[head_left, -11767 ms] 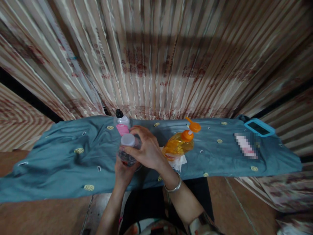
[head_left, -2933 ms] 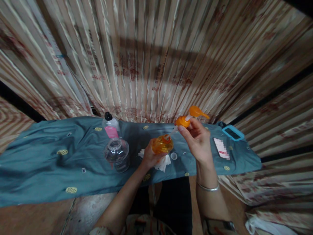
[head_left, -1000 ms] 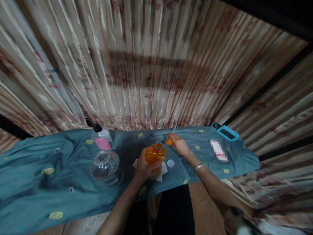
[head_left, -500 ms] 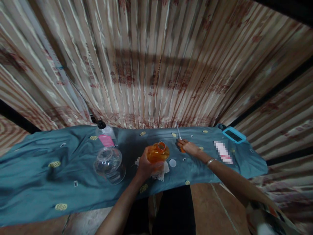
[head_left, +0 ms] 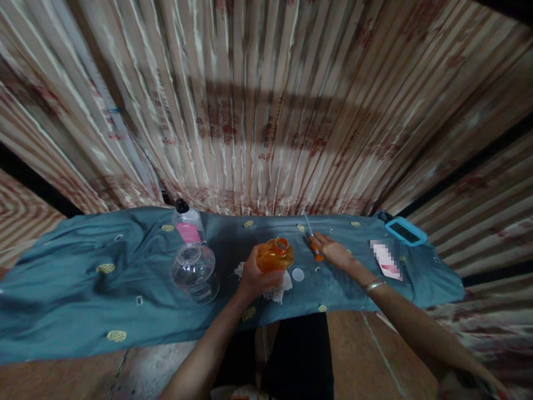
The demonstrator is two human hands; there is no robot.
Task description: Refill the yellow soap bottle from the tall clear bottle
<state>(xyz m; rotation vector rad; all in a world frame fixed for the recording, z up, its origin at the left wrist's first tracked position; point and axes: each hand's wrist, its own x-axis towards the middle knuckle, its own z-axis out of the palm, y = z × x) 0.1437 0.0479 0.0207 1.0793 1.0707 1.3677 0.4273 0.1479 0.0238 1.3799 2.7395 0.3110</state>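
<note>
My left hand point(head_left: 252, 274) is wrapped round an orange soap bottle point(head_left: 275, 255) with its neck open, standing on crumpled white tissue point(head_left: 278, 284) on the blue cloth point(head_left: 83, 289). My right hand point(head_left: 334, 253) lies low on the cloth to the right, fingers stretched over the orange pump head point(head_left: 316, 249), whose clear tube points toward the curtain. A small white cap point(head_left: 298, 274) lies between my hands. Left of the soap bottle stands an uncapped clear round bottle point(head_left: 194, 270).
A clear bottle with a black cap and pink label point(head_left: 188, 224) stands at the back by the striped curtain point(head_left: 266, 111). A phone point(head_left: 386, 259) and a blue-framed device point(head_left: 405, 231) lie at the cloth's right end. Brown floor shows in front.
The right hand has laid the pump head down on the cloth and flattened over it. The left hand has kept its hold on the soap bottle.
</note>
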